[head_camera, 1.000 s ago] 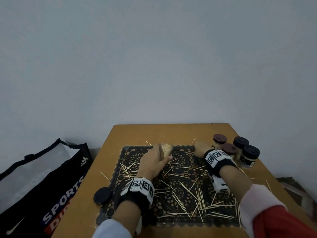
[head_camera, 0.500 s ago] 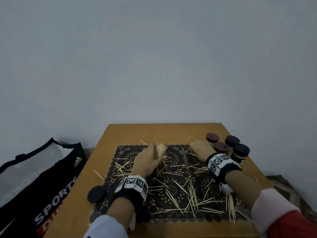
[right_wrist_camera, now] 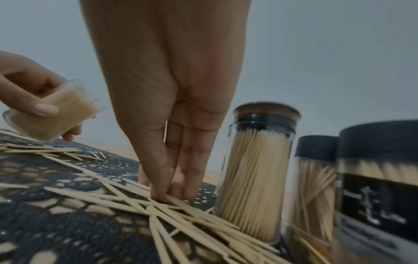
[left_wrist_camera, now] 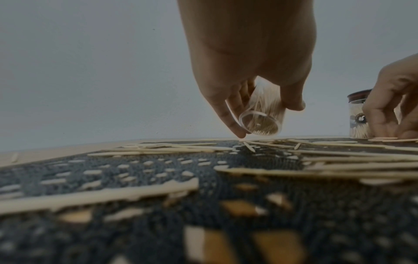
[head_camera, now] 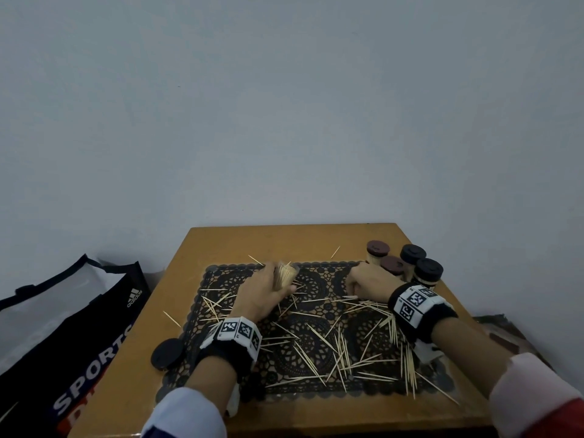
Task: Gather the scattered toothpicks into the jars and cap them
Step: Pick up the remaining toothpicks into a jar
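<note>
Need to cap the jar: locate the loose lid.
Head view: the loose lid lies at the mat's left edge, near the left wristband.

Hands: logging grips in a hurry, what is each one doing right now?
Left hand: holds the uncapped jar, tilted.
Right hand: pinches toothpicks on the mat.

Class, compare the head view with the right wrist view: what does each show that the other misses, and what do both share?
Only the head view shows the loose black lid at the edge of the mat and the sports bag. Only the right wrist view shows the right hand pinching scattered toothpicks with its fingertips, and a capped jar packed full. Both show the left hand holding the tilted open jar.
</note>
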A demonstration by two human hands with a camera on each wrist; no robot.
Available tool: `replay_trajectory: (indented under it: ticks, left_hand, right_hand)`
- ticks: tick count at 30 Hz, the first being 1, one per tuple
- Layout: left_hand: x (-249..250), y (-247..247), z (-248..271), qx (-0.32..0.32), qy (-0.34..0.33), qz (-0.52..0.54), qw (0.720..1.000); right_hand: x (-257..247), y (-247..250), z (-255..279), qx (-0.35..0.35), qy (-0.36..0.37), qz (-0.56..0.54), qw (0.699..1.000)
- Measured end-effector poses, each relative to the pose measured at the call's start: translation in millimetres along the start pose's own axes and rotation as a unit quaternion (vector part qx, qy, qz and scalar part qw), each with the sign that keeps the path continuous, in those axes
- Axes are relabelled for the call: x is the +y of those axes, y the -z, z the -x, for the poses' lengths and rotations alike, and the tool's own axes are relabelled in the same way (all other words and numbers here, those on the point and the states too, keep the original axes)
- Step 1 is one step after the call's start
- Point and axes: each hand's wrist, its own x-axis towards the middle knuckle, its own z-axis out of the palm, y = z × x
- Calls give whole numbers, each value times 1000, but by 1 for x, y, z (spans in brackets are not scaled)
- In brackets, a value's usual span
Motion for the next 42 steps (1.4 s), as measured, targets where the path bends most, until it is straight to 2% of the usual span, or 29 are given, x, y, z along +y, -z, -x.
replay_trajectory:
  ticks: [3,8,12,21,27,37,42]
  left_hand:
    - [0,0,0,-3,1,-2,1000]
    - [-2,-1,-1,-3,-3,-4,1000]
    - [-3,-1,-1,-5,-7,0,1000]
    - [-4,-2,-2,-13,2,-1,1000]
    - [-5,-2,-2,-17,-5,-5,1000]
    - [3,1,2,-29,-24,9,999]
    - [17,-2,1,-24,-36,17,999]
  right_hand:
    - [5,-4,8,-13,10,-29,999]
    - [7,-8,20,-55,-1,-16,998]
    - [7,-12,20,-12,-10,-41,999]
    - [10,-12,21,30,-38,-109,993]
    - [9,-12,24,41,-5,-78,996]
    - [2,-10,26,-9,15,-34,999]
    - [1,-13,22,90,32,-15,995]
